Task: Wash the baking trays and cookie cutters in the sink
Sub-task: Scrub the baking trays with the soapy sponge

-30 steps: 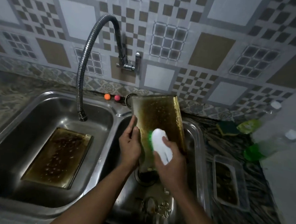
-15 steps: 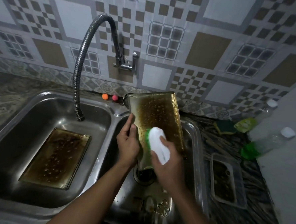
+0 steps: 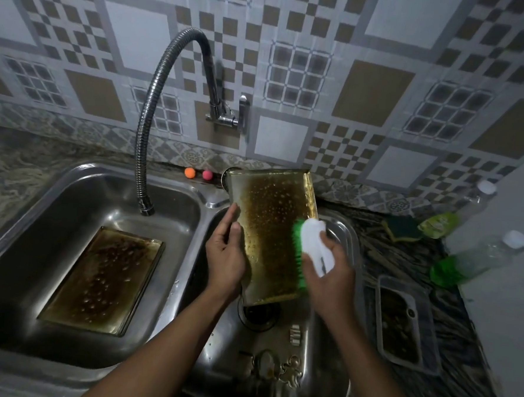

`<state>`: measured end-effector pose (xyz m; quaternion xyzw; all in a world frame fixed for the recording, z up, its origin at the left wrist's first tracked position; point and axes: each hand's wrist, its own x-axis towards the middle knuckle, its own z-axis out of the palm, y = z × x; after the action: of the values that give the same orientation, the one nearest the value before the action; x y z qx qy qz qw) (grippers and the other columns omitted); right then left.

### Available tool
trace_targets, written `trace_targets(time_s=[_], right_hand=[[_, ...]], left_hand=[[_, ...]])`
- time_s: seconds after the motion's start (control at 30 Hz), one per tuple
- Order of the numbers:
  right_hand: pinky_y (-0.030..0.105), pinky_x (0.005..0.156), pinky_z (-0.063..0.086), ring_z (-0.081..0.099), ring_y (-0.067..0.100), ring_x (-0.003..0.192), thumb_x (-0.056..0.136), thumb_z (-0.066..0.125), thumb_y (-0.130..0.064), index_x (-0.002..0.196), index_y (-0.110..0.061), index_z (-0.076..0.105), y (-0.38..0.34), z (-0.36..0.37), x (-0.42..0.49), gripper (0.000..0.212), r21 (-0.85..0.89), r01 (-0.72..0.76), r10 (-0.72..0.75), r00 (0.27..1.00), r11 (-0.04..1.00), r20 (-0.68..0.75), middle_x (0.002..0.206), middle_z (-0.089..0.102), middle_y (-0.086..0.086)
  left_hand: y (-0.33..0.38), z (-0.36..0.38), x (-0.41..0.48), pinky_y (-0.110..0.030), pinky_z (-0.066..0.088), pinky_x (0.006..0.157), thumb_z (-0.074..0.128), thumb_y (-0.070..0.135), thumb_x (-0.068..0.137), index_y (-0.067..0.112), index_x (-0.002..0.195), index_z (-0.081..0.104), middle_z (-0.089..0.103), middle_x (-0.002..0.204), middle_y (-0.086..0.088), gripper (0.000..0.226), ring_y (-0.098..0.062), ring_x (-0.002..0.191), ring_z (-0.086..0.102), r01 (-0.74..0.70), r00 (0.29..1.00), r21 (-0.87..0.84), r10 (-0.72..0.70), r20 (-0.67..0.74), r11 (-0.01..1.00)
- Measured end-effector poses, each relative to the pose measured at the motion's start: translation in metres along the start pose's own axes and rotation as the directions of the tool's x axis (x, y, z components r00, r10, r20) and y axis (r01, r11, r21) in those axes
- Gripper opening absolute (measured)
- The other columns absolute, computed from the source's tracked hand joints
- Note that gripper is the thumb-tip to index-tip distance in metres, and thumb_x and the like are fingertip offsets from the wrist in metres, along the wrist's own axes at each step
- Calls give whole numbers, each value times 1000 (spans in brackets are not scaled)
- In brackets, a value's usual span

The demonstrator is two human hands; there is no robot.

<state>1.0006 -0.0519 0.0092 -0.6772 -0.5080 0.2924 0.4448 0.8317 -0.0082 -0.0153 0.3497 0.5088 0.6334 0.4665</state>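
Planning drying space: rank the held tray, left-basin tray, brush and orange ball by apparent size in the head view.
1. Held tray and left-basin tray: they look about alike, and the held one is raised and tilted, so I won't rank them.
2. Brush.
3. Orange ball.

Green-bristled brush (image 3: 312, 244) against greasy tray (image 3: 269, 229)

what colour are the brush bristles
Green, under a white brush body; head view.
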Motion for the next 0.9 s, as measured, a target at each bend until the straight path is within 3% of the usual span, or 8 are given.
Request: trace_targets(time_s=[0.1,0.2,0.27,0.43,0.63,0.77,0.83,0.9], right_hand=[[4,64,44,55,6,98,86,73,-18,132,-21,56,-18,2,23,49,-25,31,-33,995,999,-89,126,57,-2],[26,81,54,62,11,103,82,74,-28,128,-31,58,-37,28,15,49,-37,116,-114,992,993,58,124,64,-3],[32,92,53,60,9,113,82,72,-33,131,-33,57,-35,37,3,51,-59,174,-163,974,983,157,129,63,-7],[11,73,46,58,14,108,85,74,-23,133,-22,58,-24,8,36,51,-105,31,-29,999,994,23,130,61,4],[33,92,52,60,13,112,78,71,-38,129,-32,58,-44,31,36,53,-121,155,-141,983,980,119,128,63,-4],[25,89,46,57,20,116,84,73,-27,134,-24,58,-45,18,64,52,-138,86,-81,996,987,45,135,59,3],[28,87,48,59,23,114,84,74,-26,133,-21,58,-30,3,77,52,-160,23,-23,1000,987,1,132,60,6],[35,89,51,60,28,114,83,75,-28,133,-19,58,-16,-8,80,53,-180,-34,22,997,983,-68,130,61,9]], left_hand=[[5,9,-11,-33,43,108,44,11,104,28,132,57,62,133,8,36,-4,126,54,-49,993,74,40,113,996],[9,18,-15,-27,50,99,43,6,103,19,135,55,64,129,4,36,-9,119,60,-57,987,46,50,154,997],[9,15,-16,-29,50,101,44,6,103,17,141,49,61,134,-1,40,-12,122,59,-14,991,8,13,130,1000],[4,6,-30,-42,50,103,48,18,103,29,142,44,62,133,2,42,-12,120,61,55,977,67,-67,202,996],[8,15,-25,-46,43,110,47,13,102,20,144,49,61,136,4,43,-11,127,57,-4,965,145,-34,261,989],[9,9,-23,-27,47,104,46,7,103,25,142,45,58,137,3,43,0,120,58,-10,969,155,-29,245,988],[13,5,-18,-15,45,100,46,5,102,27,140,42,55,138,7,44,11,118,54,-40,976,159,4,218,986],[15,3,-14,-14,43,101,47,5,102,25,141,43,54,139,9,44,8,122,53,-80,968,174,35,247,981]])
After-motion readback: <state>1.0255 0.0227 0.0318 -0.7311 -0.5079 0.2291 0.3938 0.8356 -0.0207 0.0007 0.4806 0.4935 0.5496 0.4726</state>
